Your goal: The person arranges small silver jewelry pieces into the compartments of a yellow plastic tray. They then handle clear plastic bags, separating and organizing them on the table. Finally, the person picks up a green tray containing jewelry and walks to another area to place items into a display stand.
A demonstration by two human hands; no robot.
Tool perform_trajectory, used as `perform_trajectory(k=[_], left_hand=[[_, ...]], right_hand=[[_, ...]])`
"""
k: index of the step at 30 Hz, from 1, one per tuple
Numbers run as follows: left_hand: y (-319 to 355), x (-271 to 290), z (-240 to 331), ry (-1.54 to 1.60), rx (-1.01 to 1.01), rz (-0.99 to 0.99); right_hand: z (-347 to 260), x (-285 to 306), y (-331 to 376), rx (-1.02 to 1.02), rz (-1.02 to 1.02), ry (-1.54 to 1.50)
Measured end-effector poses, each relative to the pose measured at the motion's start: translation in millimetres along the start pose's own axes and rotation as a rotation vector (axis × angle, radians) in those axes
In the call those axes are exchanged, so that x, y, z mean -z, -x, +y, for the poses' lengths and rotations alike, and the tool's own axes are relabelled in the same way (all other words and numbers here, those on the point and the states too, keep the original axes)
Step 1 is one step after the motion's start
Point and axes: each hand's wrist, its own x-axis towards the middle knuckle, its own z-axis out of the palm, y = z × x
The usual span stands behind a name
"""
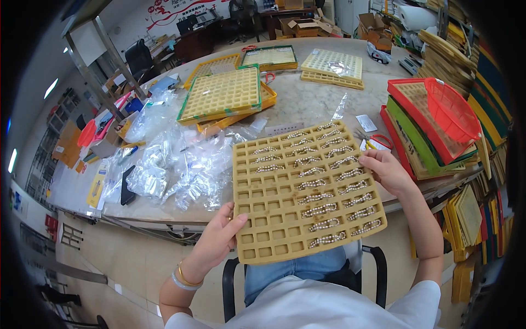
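Observation:
Both my hands hold up a tan compartment tray above my lap, in front of the table. My left hand grips its left edge low down, the thumb on top. My right hand pinches the right edge farther up. Rows of small square pockets cover the tray. Beaded strands, pearl-like and silvery, lie across pockets in the two right-hand columns and in the far left rows. The near left pockets hold nothing.
Clear plastic bags heap on the table's left, beside a black phone. Green-edged trays and a cream tray stand farther back. At right, a red basket tops stacked trays, with scissors nearby.

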Motion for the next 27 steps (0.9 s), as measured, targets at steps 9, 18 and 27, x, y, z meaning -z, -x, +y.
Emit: perform_trajectory(k=[9,18,27], left_hand=[[-24.9,13.2,5.1,-0.517,0.003,-0.014],[-11.2,-6.3,4.0,-1.010,-0.141,0.164],[-22.8,7.7,-51.6,-0.813,-0.421,0.313]], right_hand=[[5.7,6.1,-24.8,-0.008,0.005,0.199],[7.4,-2.8,-8.4,0.252,0.044,0.664],[15.6,16.2,62.3,0.003,-0.222,0.595]])
